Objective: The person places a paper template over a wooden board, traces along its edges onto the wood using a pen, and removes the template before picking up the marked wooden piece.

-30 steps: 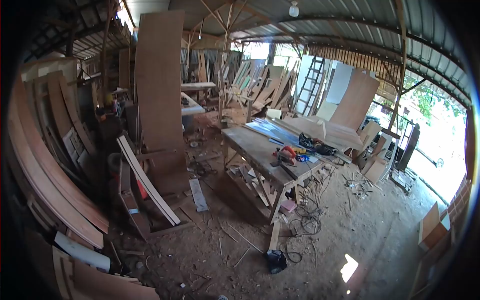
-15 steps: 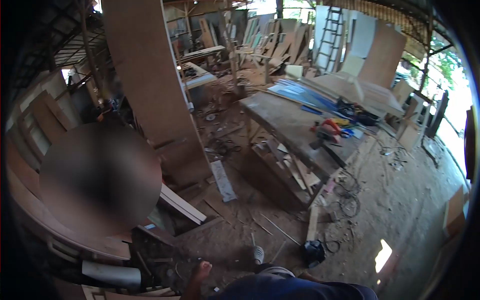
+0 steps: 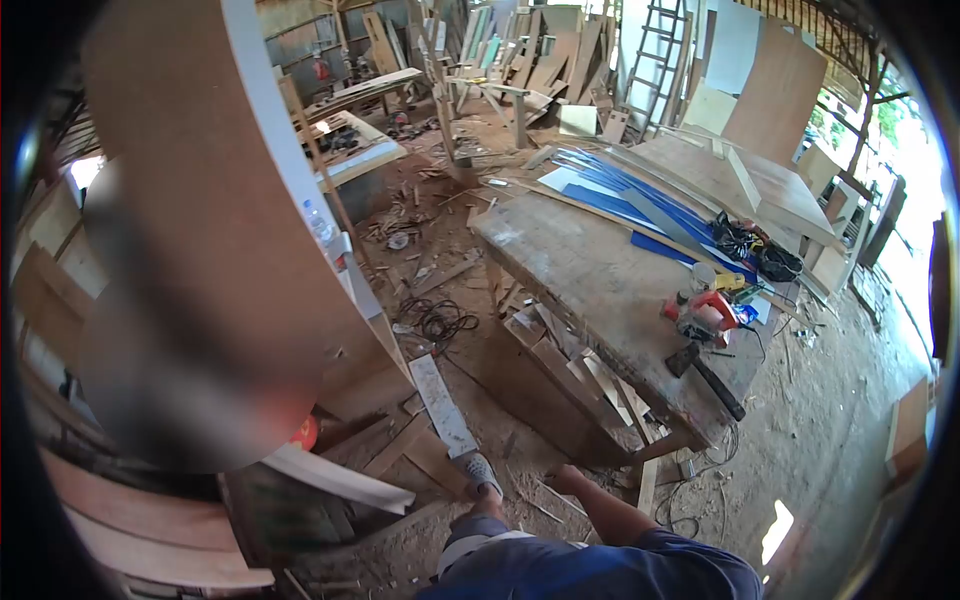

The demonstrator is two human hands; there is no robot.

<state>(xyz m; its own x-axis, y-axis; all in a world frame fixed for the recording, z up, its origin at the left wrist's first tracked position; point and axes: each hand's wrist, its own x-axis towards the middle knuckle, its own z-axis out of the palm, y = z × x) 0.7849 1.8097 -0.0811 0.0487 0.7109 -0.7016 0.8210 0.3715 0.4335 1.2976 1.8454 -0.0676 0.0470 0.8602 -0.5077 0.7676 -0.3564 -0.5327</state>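
Observation:
My right hand (image 3: 565,479) hangs low in front of me, above the dirt floor; its fingers are hidden from above, and nothing can be made out in it. My left hand is out of view. My right hand is nearest to the workbench (image 3: 540,235). On that bench lie a red power tool (image 3: 708,314), a dark-handled hammer (image 3: 712,382) and long blue strips (image 3: 640,198). My shoe (image 3: 480,468) rests at the end of a pale board (image 3: 443,405) on the ground.
A tall brown panel (image 3: 200,180) stands close on the left, beside a blurred area. Coiled cable (image 3: 440,320) and scraps litter the floor. Wood offcuts (image 3: 600,385) fill the space under the bench. A ladder (image 3: 655,65) and leaning sheets (image 3: 775,90) are at the back.
My left hand has gone out of view, and my right hand has come forward into sight. The bench appears closer, and the tall panel has shifted left in view as I moved.

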